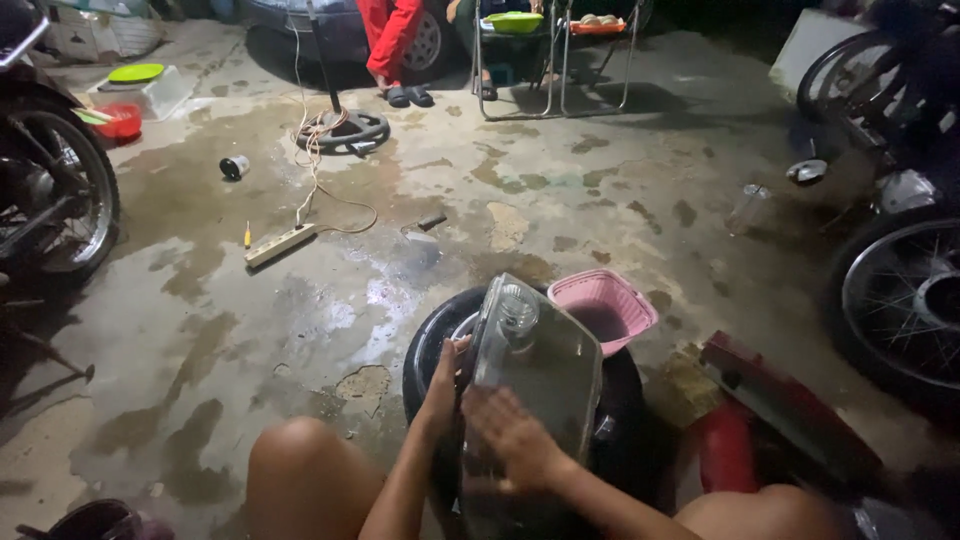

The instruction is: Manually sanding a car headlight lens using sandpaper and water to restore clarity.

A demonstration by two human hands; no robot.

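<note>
Item: clear plastic jerrycan (535, 365), flat-sided, capped at its far upper end, held tilted over a small black tyre (430, 350) lying flat on the wet concrete floor (330, 300). Long axis runs from the person's lap away and slightly up, cap end farthest from the body. Left hand (447, 375): fingers curled round the container's left edge, gripping it about halfway along its length. Right hand (515, 435): laid flat, fingers spread, pressed on the near broad face (palm contact, not a closed grasp); this is the hand nearer the body and the container's lower end. Bare knees on either side at the bottom of the view. Adjacent: pink plastic basket (605, 308), just beyond the tyre and touching or nearly touching its right rim; red panel (780, 400) to the right. Farther out: power strip (280, 245) with trailing cable, fan base (342, 130), motorcycle wheels (60, 200) at both edges, a seated person's red trousers (390, 35) beyond.
</note>
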